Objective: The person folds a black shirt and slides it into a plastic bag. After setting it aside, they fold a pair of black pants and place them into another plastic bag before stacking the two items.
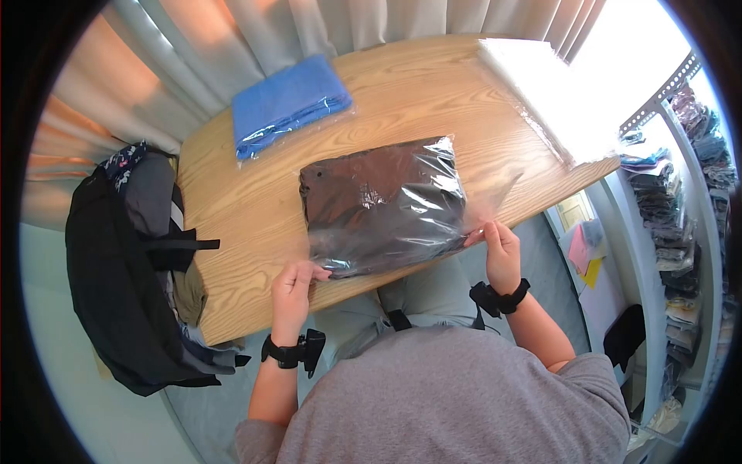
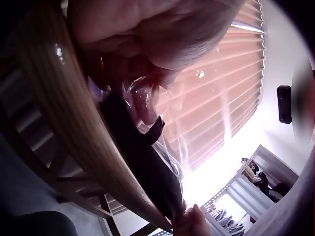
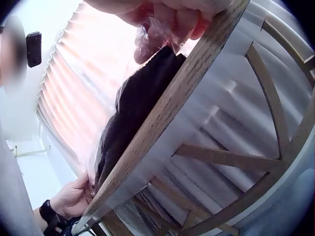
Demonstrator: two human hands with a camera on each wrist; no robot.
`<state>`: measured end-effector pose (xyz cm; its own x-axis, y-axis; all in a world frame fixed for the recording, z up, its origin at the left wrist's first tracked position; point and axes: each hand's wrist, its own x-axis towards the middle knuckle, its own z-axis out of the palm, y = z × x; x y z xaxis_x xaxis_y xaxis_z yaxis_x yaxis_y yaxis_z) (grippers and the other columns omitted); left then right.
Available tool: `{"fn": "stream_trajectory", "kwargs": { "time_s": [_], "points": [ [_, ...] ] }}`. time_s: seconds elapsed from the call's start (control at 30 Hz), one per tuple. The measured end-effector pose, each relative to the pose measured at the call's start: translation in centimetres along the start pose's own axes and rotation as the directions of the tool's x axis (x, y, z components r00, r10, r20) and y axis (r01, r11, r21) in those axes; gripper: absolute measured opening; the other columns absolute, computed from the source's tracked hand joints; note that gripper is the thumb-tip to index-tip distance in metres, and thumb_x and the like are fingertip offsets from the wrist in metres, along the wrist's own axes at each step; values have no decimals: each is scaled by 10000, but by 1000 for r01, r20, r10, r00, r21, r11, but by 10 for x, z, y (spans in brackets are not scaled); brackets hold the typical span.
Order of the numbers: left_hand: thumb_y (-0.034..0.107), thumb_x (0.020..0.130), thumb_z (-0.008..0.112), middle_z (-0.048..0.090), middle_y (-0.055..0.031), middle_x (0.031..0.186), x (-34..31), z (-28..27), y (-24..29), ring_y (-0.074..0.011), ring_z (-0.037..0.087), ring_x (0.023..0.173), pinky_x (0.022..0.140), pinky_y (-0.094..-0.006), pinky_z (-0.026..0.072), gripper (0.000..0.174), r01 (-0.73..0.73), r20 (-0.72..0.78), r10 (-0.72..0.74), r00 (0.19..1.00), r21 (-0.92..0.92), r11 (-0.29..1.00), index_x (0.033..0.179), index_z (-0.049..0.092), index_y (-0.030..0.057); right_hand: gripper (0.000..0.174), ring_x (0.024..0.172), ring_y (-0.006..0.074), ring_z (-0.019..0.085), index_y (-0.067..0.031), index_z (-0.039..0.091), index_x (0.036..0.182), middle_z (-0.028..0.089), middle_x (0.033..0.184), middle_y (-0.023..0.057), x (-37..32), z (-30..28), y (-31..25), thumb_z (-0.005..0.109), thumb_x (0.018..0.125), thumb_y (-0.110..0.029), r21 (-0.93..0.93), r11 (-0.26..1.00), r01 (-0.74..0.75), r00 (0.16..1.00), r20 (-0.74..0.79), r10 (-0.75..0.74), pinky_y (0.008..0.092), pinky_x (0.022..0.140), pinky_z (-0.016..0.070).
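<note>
A folded dark garment (image 1: 371, 201) lies inside a clear plastic bag (image 1: 421, 203) at the table's near edge. My left hand (image 1: 292, 292) pinches the bag's near left corner between thumb and fingers. At the near right corner, my right hand (image 1: 498, 246) grips the plastic edge. Loose clear film stands up beside the right hand. In the left wrist view, crinkled film shows between the fingers (image 2: 143, 101) above the dark cloth (image 2: 147, 167). The right wrist view shows film bunched in the right fingers (image 3: 147, 46), close over the dark cloth (image 3: 142, 93).
A blue folded garment in clear plastic (image 1: 290, 104) lies at the table's back left. Clear plastic bags (image 1: 541, 93) are stacked at the back right. A black bag with clothes (image 1: 116, 255) stands against the left edge. Shelves with packed garments (image 1: 672, 224) are on the right.
</note>
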<state>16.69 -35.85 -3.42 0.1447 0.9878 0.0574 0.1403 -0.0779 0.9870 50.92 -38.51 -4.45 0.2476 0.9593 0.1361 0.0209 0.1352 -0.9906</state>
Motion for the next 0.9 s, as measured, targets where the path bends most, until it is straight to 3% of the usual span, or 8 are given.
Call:
{"fn": "stream_trajectory", "kwargs": {
  "time_s": [0.07, 0.13, 0.37, 0.43, 0.57, 0.63, 0.77, 0.9],
  "points": [
    [183, 977, 487, 647, -67, 771, 1, 2, 2, -131, 623, 738, 698, -263, 477, 229, 17, -51, -17, 999, -9, 1000, 904, 597, -4, 325, 724, 138, 586, 18, 611, 820, 651, 824, 86, -3, 6, 0, 431, 997, -187, 27, 999, 23, 998, -63, -21, 263, 732, 458],
    [239, 985, 474, 639, -59, 731, 2, 6, 12, -110, 595, 693, 661, -235, 450, 287, 130, -73, -131, 989, -17, 991, 874, 589, 2, 340, 685, 130, 578, 20, 615, 802, 647, 808, 84, -6, 10, 2, 431, 997, -189, 51, 998, 47, 990, -133, -40, 256, 698, 457],
    [218, 964, 524, 627, -41, 721, 4, 1, 8, -92, 563, 651, 618, -226, 435, 242, 206, -109, -211, 971, -59, 977, 865, 589, 7, 329, 637, 93, 511, 1, 567, 744, 577, 693, 31, -2, 18, 7, 458, 988, -189, -16, 999, 31, 963, -268, -34, 238, 629, 414],
    [203, 953, 546, 618, -38, 731, -3, -5, 6, -94, 550, 668, 627, -229, 436, 219, 106, -125, -88, 988, 142, 984, 867, 589, 5, 331, 633, 88, 501, -2, 557, 733, 565, 679, 22, -4, 21, 5, 463, 988, -192, -8, 1000, 16, 958, -285, -18, 236, 623, 408],
    [193, 939, 571, 608, -17, 738, -8, -7, 10, -89, 539, 649, 613, -228, 436, 223, 99, -85, -87, 993, 157, 983, 854, 597, -12, 351, 630, 88, 467, -25, 531, 718, 540, 685, 15, -1, 23, 3, 449, 998, -222, -43, 999, 12, 954, -300, -24, 230, 625, 380],
    [230, 986, 482, 569, -15, 699, -10, 4, 13, -105, 529, 673, 635, -245, 440, 264, -52, -130, 56, 990, 39, 998, 824, 548, 31, 368, 634, 85, 457, -27, 523, 712, 531, 676, 14, -1, 24, 3, 438, 1003, -235, -50, 999, 8, 947, -321, -23, 227, 630, 376],
    [264, 1009, 424, 489, 13, 645, -10, 18, 20, -75, 476, 598, 573, -227, 415, 308, -20, -223, 8, 975, -50, 999, 792, 496, 57, 374, 615, 78, 472, -22, 533, 712, 536, 651, 9, -1, 21, 2, 446, 1000, -242, -40, 999, 27, 947, -318, -39, 225, 598, 390],
    [279, 1011, 404, 399, 44, 578, 3, 27, 20, -29, 370, 462, 421, -206, 304, 360, 63, -337, -88, 938, -84, 994, 727, 467, 67, 383, 598, 73, 472, -15, 541, 706, 537, 644, 10, -3, 26, 3, 457, 996, -250, 10, 1000, 30, 933, -360, -25, 221, 577, 384]
  ]
}}
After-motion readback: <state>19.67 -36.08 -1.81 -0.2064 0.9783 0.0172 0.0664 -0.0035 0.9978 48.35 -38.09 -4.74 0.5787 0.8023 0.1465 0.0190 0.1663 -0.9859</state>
